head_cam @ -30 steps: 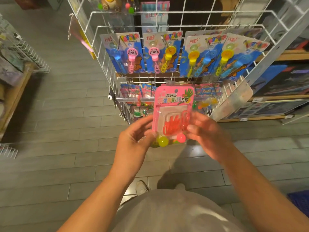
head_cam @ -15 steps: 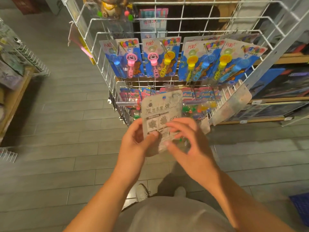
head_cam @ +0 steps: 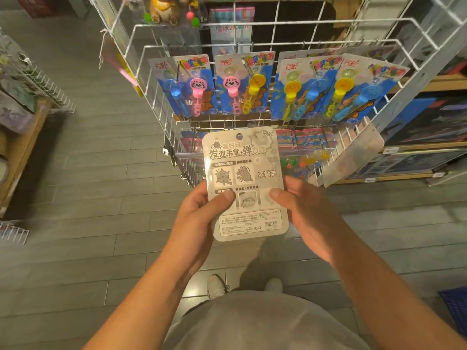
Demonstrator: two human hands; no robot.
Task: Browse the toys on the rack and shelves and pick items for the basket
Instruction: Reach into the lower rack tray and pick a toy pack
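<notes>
I hold a toy blister card (head_cam: 246,183) upright in front of me, its grey printed back facing me. My left hand (head_cam: 199,218) grips its left edge with the thumb on the back, and my right hand (head_cam: 305,210) grips its right edge the same way. Behind it stands a white wire rack (head_cam: 278,44) hung with blue bubble-wand cards (head_cam: 194,84) in pink, yellow and blue. A lower tier holds more pink toy cards (head_cam: 303,140). The blue basket (head_cam: 454,306) shows only as a corner at the lower right.
Wooden shelves with boxed goods (head_cam: 429,122) run along the right behind the rack. Another wire rack and shelf with packets (head_cam: 27,97) stand at the left. Grey plank floor lies below, with my shoes (head_cam: 217,286) near the rack's foot.
The card showed its pink front a second ago; I have turned it over so the grey back faces me, and both hands now hold it steady by the edges.
</notes>
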